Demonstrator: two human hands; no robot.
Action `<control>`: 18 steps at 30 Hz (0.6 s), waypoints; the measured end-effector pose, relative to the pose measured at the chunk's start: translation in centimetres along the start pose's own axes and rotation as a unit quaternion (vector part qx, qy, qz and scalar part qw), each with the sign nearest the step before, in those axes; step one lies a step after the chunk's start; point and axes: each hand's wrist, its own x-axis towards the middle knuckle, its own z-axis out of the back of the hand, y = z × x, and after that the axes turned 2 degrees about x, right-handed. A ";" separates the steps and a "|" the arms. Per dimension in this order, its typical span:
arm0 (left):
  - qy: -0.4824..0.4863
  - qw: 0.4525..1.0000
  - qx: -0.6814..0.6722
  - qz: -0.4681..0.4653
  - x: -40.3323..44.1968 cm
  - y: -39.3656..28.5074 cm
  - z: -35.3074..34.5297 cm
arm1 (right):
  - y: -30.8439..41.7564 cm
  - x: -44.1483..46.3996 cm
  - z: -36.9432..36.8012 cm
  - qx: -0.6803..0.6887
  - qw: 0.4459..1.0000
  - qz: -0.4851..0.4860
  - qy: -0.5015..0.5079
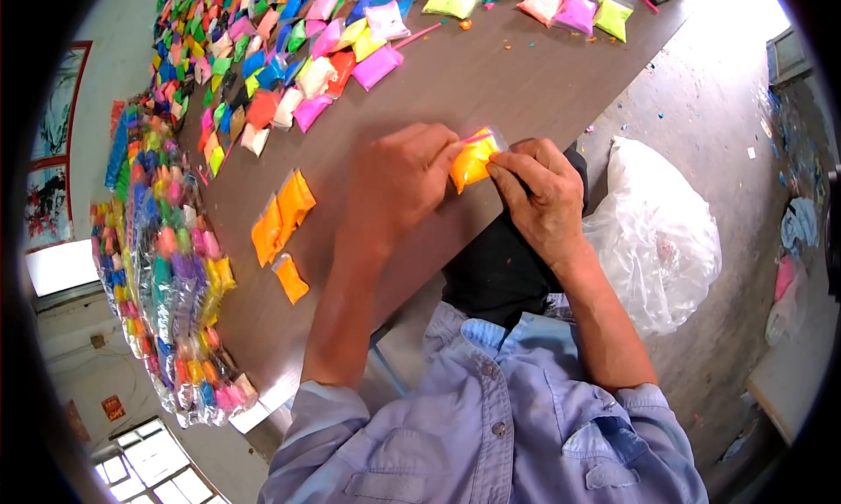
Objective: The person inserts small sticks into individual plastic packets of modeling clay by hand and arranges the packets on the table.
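Clocking everything from the packet I hold, the brown tabletop runs broad under my work, from about 8 o'clock round to 1. The heap of coloured packets covers it at 10 o'clock, and clear sleeves stuffed with more colours bulge along the edge at 8 o'clock. The crumpled white plastic bag slumps beyond my right arm at 4 o'clock, off the table. Three loose orange packets lie just past my left forearm, between 8 and 9 o'clock; two of them touch, the third sits just beside them.

The small yellow-orange packet is up between my two hands, near the table edge and in front of my chest. My left hand has its fingers curled, thumb and forefinger pinching the packet's left side near the top. My right hand pinches the right side between thumb and forefinger, the other fingers bent behind.

Smallest is the thin pink strip across the packet's upper part; seal or separate stick, I cannot tell. I judge the step in hand to be finger work along that top edge. Any further move there calls for the packet held steady and light, even pressure, so the soft filling isn't squeezed upward.
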 end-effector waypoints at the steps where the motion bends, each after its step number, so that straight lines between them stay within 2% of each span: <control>1: 0.009 1.000 -0.020 0.008 -0.4 -0.3 0.2 | 0.1 0.0 -0.1 0.001 1.000 -0.002 0.000; 5: -0.046 0.999 0.010 0.022 -2.1 1.9 -0.4 | 0.4 0.2 -0.1 0.004 1.000 -0.003 0.004; 7: -0.084 0.994 -0.031 0.064 -3.2 2.2 -0.3 | 0.4 0.2 -0.1 0.005 1.000 -0.002 -0.004; 10: -0.116 0.987 -0.086 0.066 -4.8 0.6 -1.2 | 0.5 0.2 -0.3 0.003 1.000 -0.006 -0.010; 17: -0.141 0.985 -0.033 0.092 -5.5 3.4 -3.4 | 1.2 0.1 -0.1 -0.001 1.000 -0.012 0.003; 18: -0.143 0.985 -0.036 0.094 -5.6 3.3 -3.1 | 1.7 0.3 0.0 -0.034 0.999 -0.017 0.012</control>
